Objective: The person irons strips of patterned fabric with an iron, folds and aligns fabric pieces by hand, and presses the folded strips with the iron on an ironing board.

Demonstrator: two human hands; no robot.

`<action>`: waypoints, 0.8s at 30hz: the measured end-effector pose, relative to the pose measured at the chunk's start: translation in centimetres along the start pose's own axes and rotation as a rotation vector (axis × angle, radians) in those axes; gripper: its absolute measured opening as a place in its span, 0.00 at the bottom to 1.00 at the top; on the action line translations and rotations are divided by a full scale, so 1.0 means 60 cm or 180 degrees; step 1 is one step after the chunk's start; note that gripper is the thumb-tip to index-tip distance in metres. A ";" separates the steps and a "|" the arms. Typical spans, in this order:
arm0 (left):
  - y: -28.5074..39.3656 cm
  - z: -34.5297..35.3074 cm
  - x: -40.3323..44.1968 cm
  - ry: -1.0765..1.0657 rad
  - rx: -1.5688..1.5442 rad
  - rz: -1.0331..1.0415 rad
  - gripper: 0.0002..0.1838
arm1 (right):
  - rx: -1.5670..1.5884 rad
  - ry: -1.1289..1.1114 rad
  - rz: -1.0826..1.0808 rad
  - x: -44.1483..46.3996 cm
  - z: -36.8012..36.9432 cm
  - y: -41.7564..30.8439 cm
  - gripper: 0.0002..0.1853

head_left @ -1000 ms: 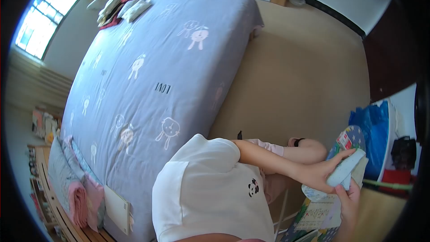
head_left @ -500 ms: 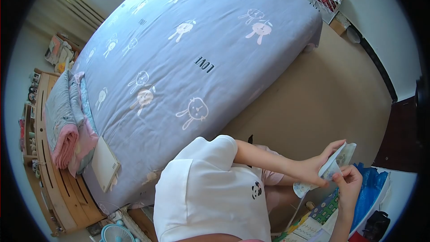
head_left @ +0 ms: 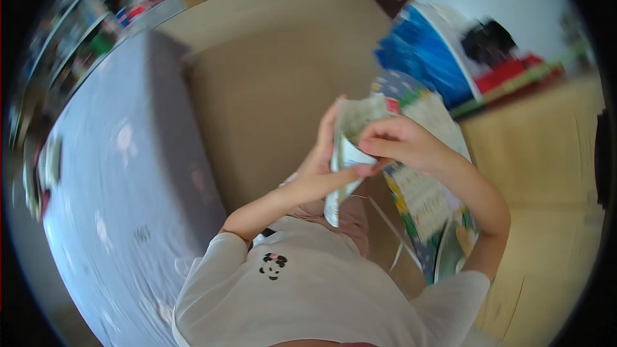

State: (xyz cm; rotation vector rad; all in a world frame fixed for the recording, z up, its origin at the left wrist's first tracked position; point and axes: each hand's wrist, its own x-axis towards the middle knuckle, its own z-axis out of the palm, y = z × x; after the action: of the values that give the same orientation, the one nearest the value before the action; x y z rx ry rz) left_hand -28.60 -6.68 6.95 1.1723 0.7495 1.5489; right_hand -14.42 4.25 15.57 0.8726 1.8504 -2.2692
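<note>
A soft, pale green and white plastic packet [head_left: 361, 112] with a small red patch near its top is held up in front of my chest. My left hand [head_left: 328, 160] wraps round the packet's left side, with the thumb across its lower front. The fingers of my right hand [head_left: 395, 141] are bent in a pinch at the packet's right edge, where a white flap [head_left: 350, 160] folds outward. Motion blur hides the print and whatever is inside.
A bed with a grey-blue sheet [head_left: 122, 186] stands on the left. To the right are a patterned surface with papers [head_left: 424, 199], a blue plastic bag [head_left: 424, 58], a black item [head_left: 488, 42] and a wooden surface [head_left: 533, 154]. Shelves [head_left: 77, 32] stand at upper left.
My view has swung to the right, so the bed now lies at the left and the packet is near the middle. Both hands stay on the packet.
</note>
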 end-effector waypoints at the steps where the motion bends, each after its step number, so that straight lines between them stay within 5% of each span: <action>1: 0.000 0.010 0.004 -0.0092 -0.0047 -0.0260 0.53 | 0.0099 0.0242 -0.0001 -0.023 0.003 0.005 0.10; 4: -0.011 0.053 0.036 -0.0464 -0.0663 -0.0562 0.55 | 0.0272 0.0457 -0.0153 -0.075 -0.005 0.016 0.09; 6: -0.027 0.079 0.049 -0.0802 -0.0621 -0.0147 0.57 | 0.0292 0.0604 -0.0245 -0.103 -0.014 0.040 0.09; 13: -0.055 0.125 0.025 -0.1276 -0.0762 -0.0816 0.58 | -0.0043 0.0995 -0.0445 -0.171 -0.002 0.082 0.07; 16: -0.054 0.117 0.021 -0.1423 -0.1955 -0.1904 0.50 | 0.0046 0.1133 -0.0576 -0.193 -0.011 0.095 0.07; 19: -0.058 0.109 0.032 -0.0824 -0.2321 -0.1967 0.29 | -0.0174 0.1364 -0.0711 -0.232 -0.025 0.092 0.07; 24: -0.116 -0.002 0.096 -0.1165 -0.3366 -0.1581 0.23 | 0.0599 0.1824 -0.1030 -0.354 -0.079 0.087 0.09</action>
State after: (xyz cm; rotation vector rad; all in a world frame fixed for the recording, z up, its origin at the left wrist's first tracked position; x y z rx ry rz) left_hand -26.41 0.87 2.51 0.3880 -0.0796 1.0048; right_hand 7.18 1.29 20.62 1.4803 2.1470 -2.6182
